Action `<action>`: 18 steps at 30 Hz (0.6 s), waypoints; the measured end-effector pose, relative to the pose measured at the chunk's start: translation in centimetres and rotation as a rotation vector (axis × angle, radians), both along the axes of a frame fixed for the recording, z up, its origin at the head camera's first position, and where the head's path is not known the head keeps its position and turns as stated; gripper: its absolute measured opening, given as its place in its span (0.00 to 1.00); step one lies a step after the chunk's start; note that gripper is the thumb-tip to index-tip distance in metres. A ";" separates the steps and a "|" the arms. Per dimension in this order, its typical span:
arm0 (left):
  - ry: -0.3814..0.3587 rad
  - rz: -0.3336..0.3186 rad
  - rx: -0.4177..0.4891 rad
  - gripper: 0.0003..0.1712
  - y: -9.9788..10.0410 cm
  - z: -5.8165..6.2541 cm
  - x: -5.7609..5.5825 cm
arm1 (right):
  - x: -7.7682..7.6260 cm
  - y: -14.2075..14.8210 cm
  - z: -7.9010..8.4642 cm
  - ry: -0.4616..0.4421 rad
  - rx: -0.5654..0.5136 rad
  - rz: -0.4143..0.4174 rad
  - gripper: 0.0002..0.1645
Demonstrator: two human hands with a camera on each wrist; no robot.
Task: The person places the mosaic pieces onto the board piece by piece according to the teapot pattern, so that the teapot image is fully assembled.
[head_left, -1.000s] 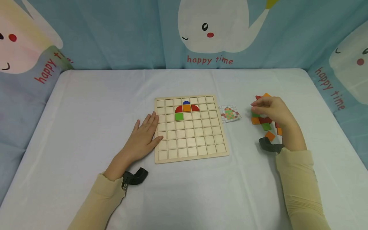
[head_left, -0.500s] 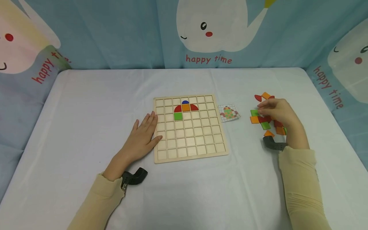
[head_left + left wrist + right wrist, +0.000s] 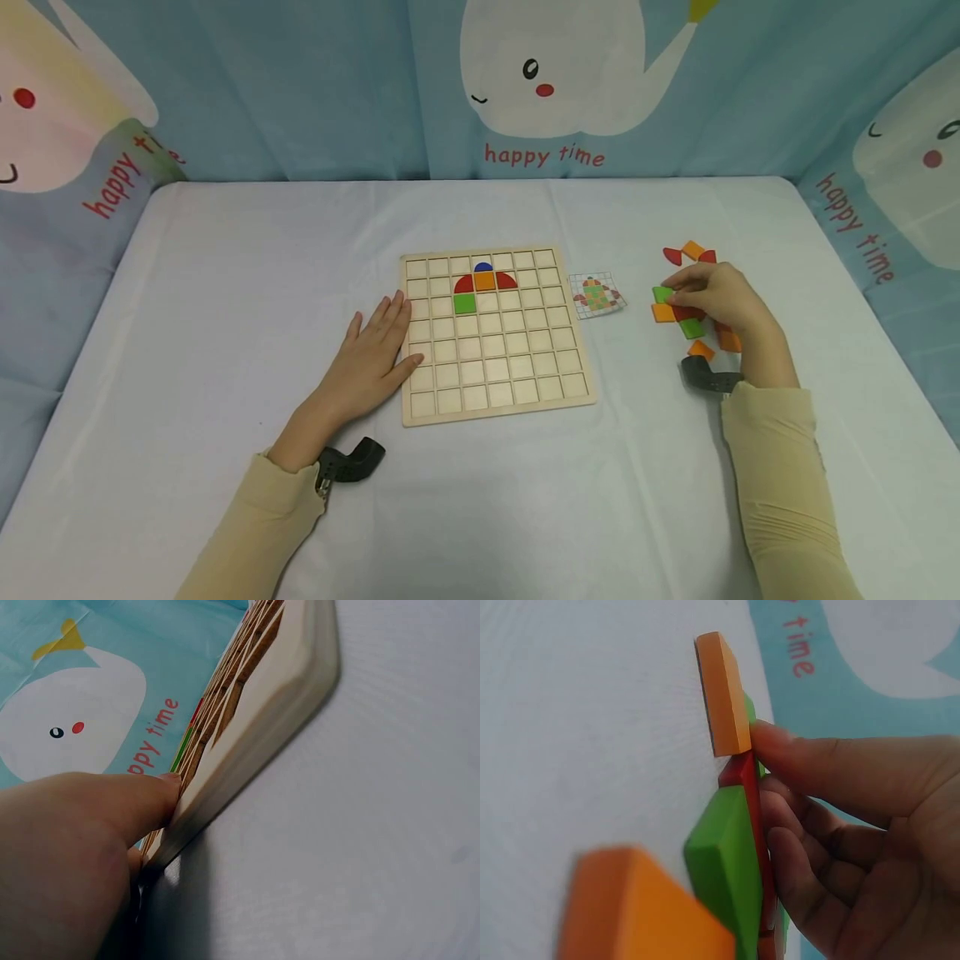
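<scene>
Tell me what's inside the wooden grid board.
The wooden grid board holds a blue semicircle, an orange square, two red quarter-circles and a green square. The left hand covers parts of its left edge; what lies beneath can't be seen.

free: cloth (image 3: 525, 508) between forearms (image 3: 780, 483) | obstacles: card (image 3: 597, 295) between board (image 3: 498, 369) and loose tiles (image 3: 692, 329)

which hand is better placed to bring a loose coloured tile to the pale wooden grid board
Probably the right hand: its fingers are at the loose red, green and orange flat tiles. The left hand rests on the left edge of the pale wooden grid board, away from those tiles.
</scene>
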State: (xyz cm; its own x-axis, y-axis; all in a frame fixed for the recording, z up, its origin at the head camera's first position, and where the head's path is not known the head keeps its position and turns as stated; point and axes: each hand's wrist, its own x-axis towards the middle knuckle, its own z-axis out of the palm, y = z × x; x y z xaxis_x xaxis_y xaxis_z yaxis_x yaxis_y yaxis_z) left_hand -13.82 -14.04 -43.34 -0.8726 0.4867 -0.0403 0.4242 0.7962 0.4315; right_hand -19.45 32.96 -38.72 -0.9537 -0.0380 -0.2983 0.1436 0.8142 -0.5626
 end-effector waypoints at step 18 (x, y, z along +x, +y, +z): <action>-0.043 -0.019 -0.024 0.42 -0.1 0.1 -0.8 | -0.5 0.0 0.0 0.016 0.035 0.017 0.19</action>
State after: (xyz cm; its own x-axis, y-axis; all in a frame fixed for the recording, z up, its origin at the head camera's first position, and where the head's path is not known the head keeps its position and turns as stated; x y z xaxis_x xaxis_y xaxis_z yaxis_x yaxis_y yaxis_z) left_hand -14.65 -14.11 -43.25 -0.8605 0.5016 -0.0890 0.4209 0.7984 0.4307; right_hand -19.90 32.95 -38.74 -0.9577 -0.0439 -0.2844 0.1209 0.8355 -0.5361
